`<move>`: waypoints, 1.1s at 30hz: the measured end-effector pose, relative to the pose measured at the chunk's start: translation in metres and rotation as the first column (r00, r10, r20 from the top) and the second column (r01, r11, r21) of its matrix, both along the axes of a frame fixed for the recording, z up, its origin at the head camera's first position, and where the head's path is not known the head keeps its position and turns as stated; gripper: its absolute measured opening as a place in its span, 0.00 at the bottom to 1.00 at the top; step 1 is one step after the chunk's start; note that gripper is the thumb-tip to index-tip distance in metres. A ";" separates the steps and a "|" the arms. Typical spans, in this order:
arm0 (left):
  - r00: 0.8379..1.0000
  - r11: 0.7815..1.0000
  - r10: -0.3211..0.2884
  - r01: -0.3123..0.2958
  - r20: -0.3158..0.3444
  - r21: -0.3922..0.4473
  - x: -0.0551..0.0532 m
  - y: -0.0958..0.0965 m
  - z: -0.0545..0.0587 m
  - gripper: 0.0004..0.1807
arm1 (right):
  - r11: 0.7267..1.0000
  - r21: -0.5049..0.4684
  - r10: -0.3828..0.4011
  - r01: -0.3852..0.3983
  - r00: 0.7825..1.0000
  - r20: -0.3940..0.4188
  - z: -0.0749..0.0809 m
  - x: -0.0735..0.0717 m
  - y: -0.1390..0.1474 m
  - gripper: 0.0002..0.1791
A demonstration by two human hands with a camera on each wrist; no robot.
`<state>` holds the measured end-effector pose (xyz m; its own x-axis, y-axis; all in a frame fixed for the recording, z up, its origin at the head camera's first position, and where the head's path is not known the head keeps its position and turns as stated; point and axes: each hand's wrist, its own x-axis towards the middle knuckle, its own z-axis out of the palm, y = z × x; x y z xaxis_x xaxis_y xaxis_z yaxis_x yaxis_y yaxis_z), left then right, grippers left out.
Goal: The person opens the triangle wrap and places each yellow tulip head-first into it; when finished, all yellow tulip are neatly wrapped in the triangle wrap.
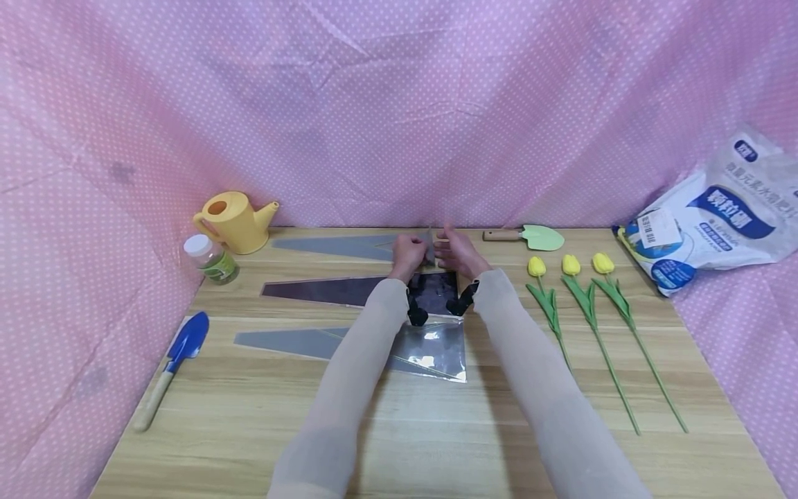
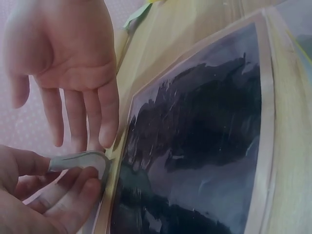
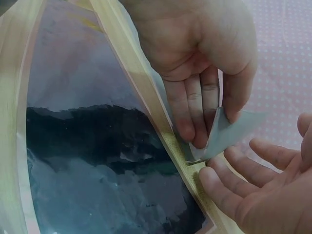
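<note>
Three long tapered plastic flower sleeves lie side by side. My left hand is at the wide end of the farthest, a grey sleeve, and pinches its raised edge between thumb and fingers. In the right wrist view the lifted grey corner stands folded up from the table. My right hand is just right of it, palm turned to the sleeve, fingers extended and holding nothing. A dark sleeve lies under both wrists, and nearest is another grey sleeve with a clear, shiny front.
At the left are a yellow watering can, a capped bottle and a blue trowel. A green trowel lies right of my hands. Several yellow tulips and a white printed bag are farther right.
</note>
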<state>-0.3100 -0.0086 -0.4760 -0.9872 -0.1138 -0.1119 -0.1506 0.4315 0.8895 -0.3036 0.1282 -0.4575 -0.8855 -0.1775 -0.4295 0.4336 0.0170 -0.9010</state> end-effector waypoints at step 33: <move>0.976 0.978 -0.200 0.195 0.088 0.071 -0.002 0.003 -0.003 0.16 | 0.995 -0.072 -0.068 0.071 0.997 0.042 0.000 -0.005 0.011 0.39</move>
<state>-0.3115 -0.0057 -0.4791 -0.9742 0.0923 -0.2059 -0.1520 0.4058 0.9012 -0.3083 0.1395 -0.4576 -0.8791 -0.1487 -0.4528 0.4670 -0.0795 -0.8807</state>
